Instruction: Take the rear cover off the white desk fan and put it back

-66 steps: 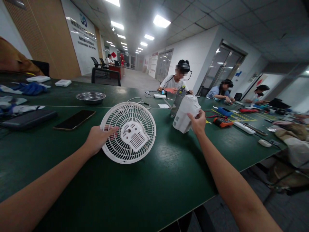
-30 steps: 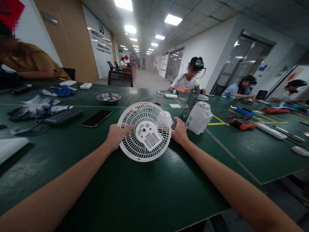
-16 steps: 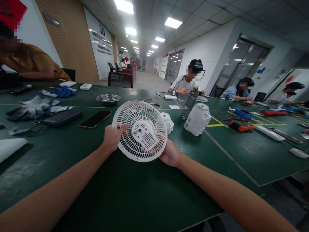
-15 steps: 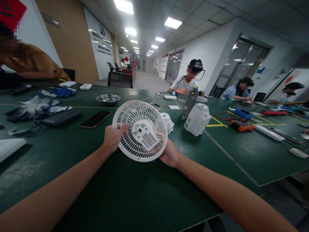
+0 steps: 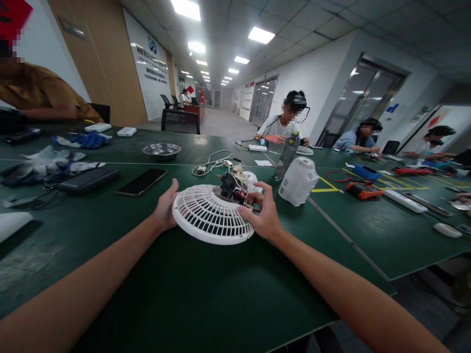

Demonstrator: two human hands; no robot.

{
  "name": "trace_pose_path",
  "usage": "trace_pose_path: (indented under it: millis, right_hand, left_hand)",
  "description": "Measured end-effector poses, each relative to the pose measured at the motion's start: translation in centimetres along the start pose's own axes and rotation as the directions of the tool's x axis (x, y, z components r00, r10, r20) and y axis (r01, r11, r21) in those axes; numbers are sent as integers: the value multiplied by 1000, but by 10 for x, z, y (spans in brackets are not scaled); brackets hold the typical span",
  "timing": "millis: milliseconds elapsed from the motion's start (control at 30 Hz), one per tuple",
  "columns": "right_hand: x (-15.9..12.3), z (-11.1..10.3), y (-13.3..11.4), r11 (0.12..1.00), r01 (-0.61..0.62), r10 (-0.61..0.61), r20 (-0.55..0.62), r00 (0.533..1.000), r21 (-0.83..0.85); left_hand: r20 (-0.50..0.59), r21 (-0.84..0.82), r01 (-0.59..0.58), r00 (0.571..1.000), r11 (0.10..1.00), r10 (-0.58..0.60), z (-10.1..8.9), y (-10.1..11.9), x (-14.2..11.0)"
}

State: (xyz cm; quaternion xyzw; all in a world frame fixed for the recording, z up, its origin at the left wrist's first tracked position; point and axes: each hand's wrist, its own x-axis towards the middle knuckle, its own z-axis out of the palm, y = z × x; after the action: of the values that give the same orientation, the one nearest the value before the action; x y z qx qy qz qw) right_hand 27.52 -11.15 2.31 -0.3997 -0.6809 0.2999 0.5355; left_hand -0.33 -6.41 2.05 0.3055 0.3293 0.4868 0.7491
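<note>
A round white fan grille is held low over the table, tilted, its rim towards me. On its upper side sits a black motor with loose wires and a small gearbox-like part. My left hand grips the grille's left edge, thumb up and the other fingers hidden beneath it. At the right side my right hand closes on the grille next to the motor, its thumb and curled fingers by the wiring. Behind it, a white vented housing is partly hidden. A larger translucent white housing stands to the right.
A metal bowl, a phone, a white cable, a dark power bank and gloves lie left and behind. A water bottle stands behind the housing; an orange multimeter lies right. Co-workers sit around the table.
The grille has turned from facing me to lying flatter, bringing the motor and wires into view on top. My right hand has moved from behind it to beside the motor.
</note>
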Motion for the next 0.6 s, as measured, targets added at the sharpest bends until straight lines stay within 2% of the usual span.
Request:
trace_pose_path:
  millis: [67,133,233,333,400,500,600]
  right_hand:
    - [1,0,6,980,68,-65,26,998,-185]
    - [3,1,11,946,116,-98,74,992,-304]
    - [7,-1,17,916,166,-106,177,978,-366]
    - [13,-6,22,906,223,-139,245,960,-360]
    - [20,-13,27,897,249,-189,192,963,-365]
    - [34,-25,40,825,253,-265,51,963,-505]
    - [46,-35,57,748,182,-214,28,976,-638]
  left_hand:
    - [17,-6,74,997,997,-74,1,1,0]
    - [14,-5,95,995,995,-95,1,0,2]
    - [11,4,87,996,996,-87,-1,-3,7]
    - [37,23,90,995,996,-91,-5,-5,13]
    - [28,28,96,995,995,-97,-7,-6,16]
    - [-6,29,94,996,995,-94,-8,-7,19]
    - [-15,39,76,997,996,-75,-7,-7,19]
